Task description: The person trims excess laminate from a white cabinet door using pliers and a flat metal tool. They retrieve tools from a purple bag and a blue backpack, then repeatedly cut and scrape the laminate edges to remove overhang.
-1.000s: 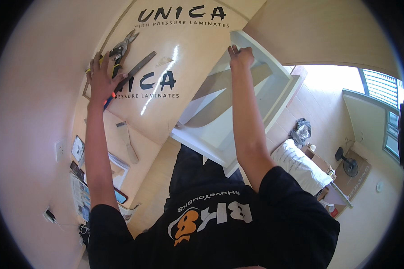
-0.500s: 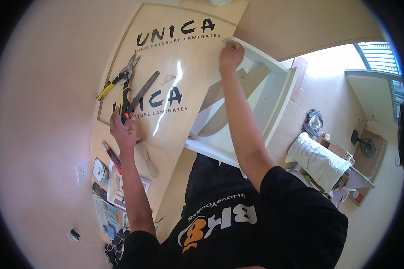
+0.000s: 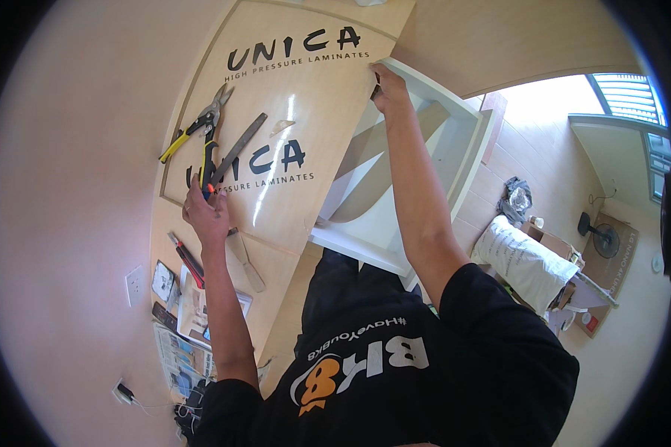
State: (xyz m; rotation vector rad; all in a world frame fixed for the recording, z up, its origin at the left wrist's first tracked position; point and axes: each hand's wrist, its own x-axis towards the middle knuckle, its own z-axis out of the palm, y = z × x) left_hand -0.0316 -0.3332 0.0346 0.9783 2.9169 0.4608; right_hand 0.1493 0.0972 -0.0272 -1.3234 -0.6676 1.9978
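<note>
On the pale wood-look laminate sheet, a long flat metal file lies at a slant. Its dark handle with an orange mark sits between the thumb and fingers of my left hand, which rests low on the sheet. My right hand is closed at the sheet's right edge, by the corner of an open white drawer. A small dark thing shows under its fingers, too hidden to name. Yellow-and-black snips lie beside the file, their jaws pointing away from me. A small pale offcut lies near the file's tip.
Curved brown strips lie inside the drawer. Nearer me are a red-and-black cutter, a flat wooden-looking tool and a phone. A wall bounds the left. On the floor at right are a white sack and a fan.
My right hand has turned at the edge beside the drawer corner, so the small dark thing under its fingers now shows. My left hand has stayed by the file handle.
</note>
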